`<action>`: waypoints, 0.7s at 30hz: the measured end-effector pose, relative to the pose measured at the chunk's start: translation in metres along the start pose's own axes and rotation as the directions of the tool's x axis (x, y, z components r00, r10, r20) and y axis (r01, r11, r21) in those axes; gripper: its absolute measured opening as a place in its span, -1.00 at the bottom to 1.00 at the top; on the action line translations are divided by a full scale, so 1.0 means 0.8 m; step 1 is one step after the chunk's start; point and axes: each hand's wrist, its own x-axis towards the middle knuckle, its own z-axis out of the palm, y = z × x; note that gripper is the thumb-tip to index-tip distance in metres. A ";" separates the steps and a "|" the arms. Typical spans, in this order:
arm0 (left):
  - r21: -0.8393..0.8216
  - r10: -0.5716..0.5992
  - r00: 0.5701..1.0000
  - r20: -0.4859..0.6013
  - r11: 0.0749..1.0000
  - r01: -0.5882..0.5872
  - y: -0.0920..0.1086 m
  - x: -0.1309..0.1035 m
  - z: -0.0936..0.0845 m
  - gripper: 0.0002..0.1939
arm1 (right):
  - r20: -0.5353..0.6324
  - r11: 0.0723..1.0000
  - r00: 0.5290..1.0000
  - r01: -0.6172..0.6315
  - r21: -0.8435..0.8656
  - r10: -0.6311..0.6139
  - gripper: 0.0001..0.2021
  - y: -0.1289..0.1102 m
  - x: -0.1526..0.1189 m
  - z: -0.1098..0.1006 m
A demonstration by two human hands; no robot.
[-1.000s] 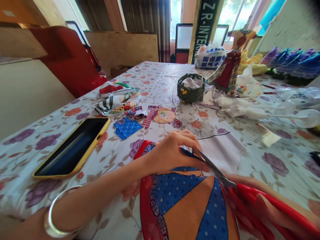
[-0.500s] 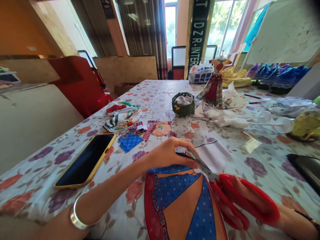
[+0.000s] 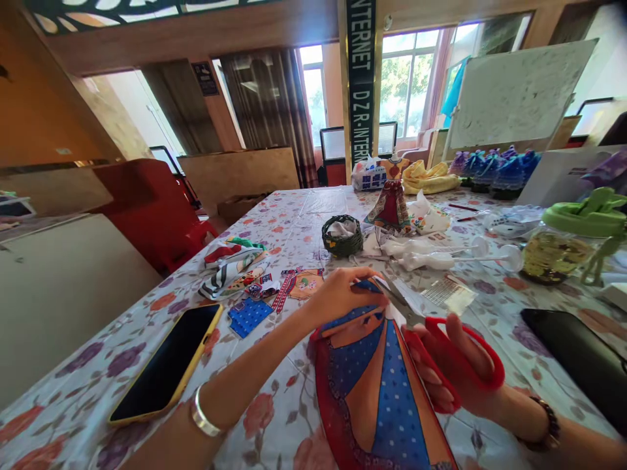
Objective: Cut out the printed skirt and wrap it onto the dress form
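My left hand pinches the narrow upper end of a printed cloth piece with orange and blue dotted wedges and a red border. Red-handled scissors sit in my right hand, its thumb and fingers through the loops. Their metal blades reach along the cloth's right edge, close to my left fingertips; the exact contact with the cloth is hard to make out. White shows at that edge, beside the blades. The cloth hangs toward me, its lower end outside the view.
A yellow-cased phone and small cut cloth pieces lie left. Beyond my hands are a green basket, a small dress on a stand and white plastic pieces. On the right are a green-lidded jar and a black device.
The view has tilted upward, showing more of the room. The scissors and my right hand have come closer to the cloth's upper end, and the cloth looks more folded there.
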 end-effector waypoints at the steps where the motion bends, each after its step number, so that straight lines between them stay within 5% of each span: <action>1: -0.017 -0.004 1.000 0.012 1.000 0.004 0.000 0.008 0.002 -0.71 | 0.001 1.000 1.000 0.030 -0.002 -0.030 -0.29 -0.005 0.002 -0.002; 4: 0.043 0.033 0.999 0.001 0.999 -0.033 0.001 0.025 0.009 -0.72 | -0.011 0.995 0.996 0.085 -0.051 -0.086 -0.29 -0.017 0.006 -0.006; 7: 0.133 0.075 0.989 -0.126 0.989 -0.058 0.000 0.025 0.015 -0.57 | -0.024 0.991 0.994 0.101 -0.086 -0.104 -0.28 -0.022 0.009 -0.007; 11: 0.172 0.100 0.946 -0.309 0.984 -0.048 -0.015 0.001 0.023 -0.41 | -0.048 0.989 0.988 0.144 -0.030 -0.145 -0.33 -0.021 0.009 -0.011; 15: 0.186 0.119 0.869 -0.480 0.982 -0.032 -0.032 -0.026 0.034 -0.55 | -0.038 0.995 0.995 0.094 0.044 -0.092 -0.38 -0.018 0.009 -0.016; 21: 0.308 0.112 0.889 -0.443 0.951 0.034 -0.036 -0.038 0.039 -0.70 | -0.018 0.995 0.999 0.034 0.096 -0.032 -0.35 -0.014 0.008 -0.017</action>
